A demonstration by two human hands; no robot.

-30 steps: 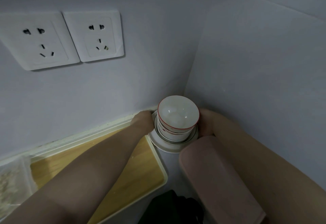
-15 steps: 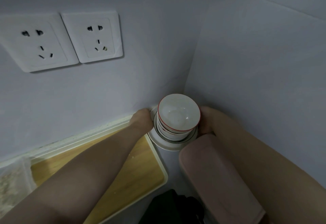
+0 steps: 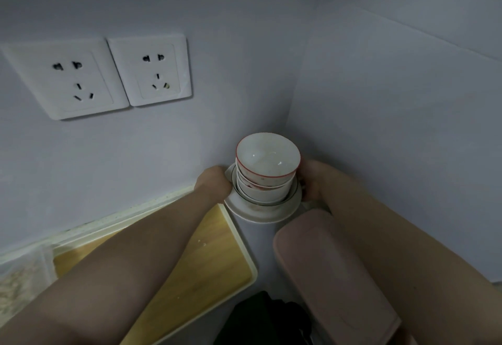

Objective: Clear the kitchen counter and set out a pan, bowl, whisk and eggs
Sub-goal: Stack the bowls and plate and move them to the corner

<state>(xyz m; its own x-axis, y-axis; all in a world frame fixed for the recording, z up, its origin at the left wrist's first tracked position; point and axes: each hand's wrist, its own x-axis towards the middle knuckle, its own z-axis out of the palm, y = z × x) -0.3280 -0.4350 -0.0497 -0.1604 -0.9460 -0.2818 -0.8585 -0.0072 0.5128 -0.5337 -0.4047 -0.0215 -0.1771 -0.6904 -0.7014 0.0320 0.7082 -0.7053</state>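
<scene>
Nesting in the wall corner, glossy red-rimmed bowls (image 3: 267, 158) sit stacked on a round white plate (image 3: 260, 213). At its rim the left hand (image 3: 214, 181) touches, fingers hidden, state unclear; the right hand (image 3: 312, 179) curls fingers round the opposite rim. A smooth pink box (image 3: 334, 276) and wood-faced tray (image 3: 195, 266) crowd the front, 2 sockets (image 3: 152, 70) above.

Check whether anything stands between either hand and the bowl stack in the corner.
Nothing visible does. The left hand meets the plate under the stacked bowls; the right hand grips its right rim. The pink box lies nearer the camera.
</scene>
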